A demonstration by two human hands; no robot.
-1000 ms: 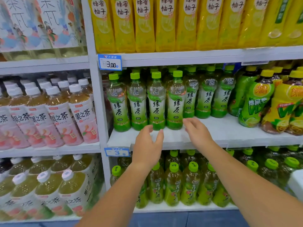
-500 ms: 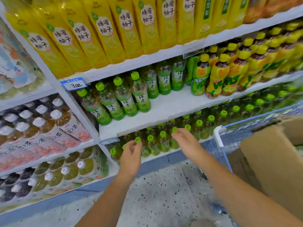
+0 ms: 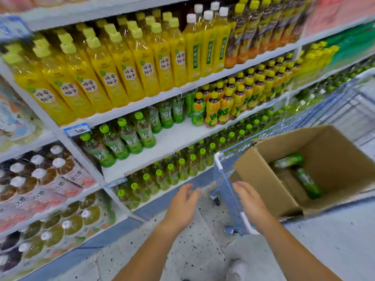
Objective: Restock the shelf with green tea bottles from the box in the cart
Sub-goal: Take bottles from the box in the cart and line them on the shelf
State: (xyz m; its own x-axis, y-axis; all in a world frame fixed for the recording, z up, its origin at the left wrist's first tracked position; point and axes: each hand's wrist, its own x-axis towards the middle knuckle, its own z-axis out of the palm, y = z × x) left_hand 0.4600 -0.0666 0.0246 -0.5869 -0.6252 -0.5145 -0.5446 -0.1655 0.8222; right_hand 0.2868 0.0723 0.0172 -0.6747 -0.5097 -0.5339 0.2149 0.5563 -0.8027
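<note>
Green tea bottles (image 3: 129, 136) with green caps stand in a row on the white middle shelf (image 3: 172, 142), whose front part is bare. An open cardboard box (image 3: 261, 179) sits in the blue cart (image 3: 227, 189) at the right. Two green tea bottles (image 3: 306, 182) lie inside the box. My left hand (image 3: 180, 207) and my right hand (image 3: 249, 201) hang empty with relaxed fingers over the floor, just left of the box. The right hand is in front of the cart's near rim.
Yellow citrus drink bottles (image 3: 113, 78) fill the shelf above. Yellow and green lemon tea bottles (image 3: 215, 110) stand right of the green tea. More green-capped bottles (image 3: 172, 175) fill the shelf below. Peach tea bottles (image 3: 40, 175) are at the left. The speckled floor (image 3: 194, 254) lies below.
Both hands have drawn back from the shelf and dropped lower. My view has swung right, so the cart and the open box with its bottles have come into sight.
</note>
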